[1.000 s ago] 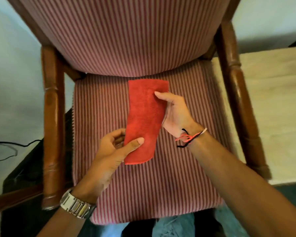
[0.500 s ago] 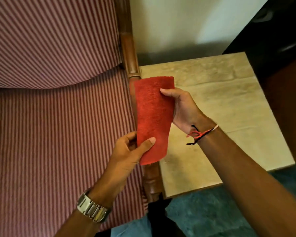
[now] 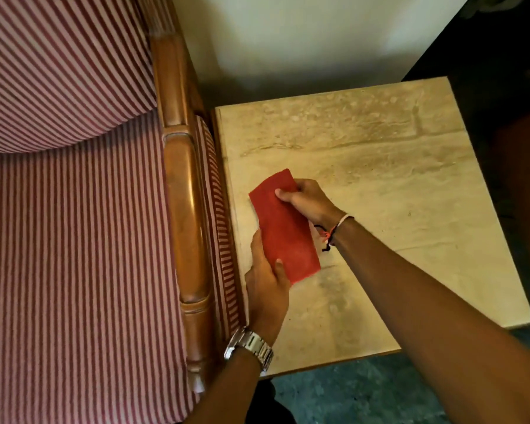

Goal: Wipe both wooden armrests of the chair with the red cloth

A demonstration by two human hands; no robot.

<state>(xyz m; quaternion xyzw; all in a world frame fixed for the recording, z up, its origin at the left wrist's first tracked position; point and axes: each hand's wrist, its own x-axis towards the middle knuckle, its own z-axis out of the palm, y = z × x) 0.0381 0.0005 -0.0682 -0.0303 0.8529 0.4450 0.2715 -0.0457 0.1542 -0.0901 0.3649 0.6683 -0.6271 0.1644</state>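
While gripping red cloth [image 3: 283, 228], both hands [image 3: 268, 283] raised.

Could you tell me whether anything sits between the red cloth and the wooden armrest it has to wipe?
Nothing visible does. Both hands, left and right, hold the red cloth over the pale side table, just right of the armrest; only the chair's striped side panel shows in the gap.

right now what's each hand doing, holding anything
Left hand: closed on the near end of the red cloth.
Right hand: closed on the cloth's far end, above the stone side table.
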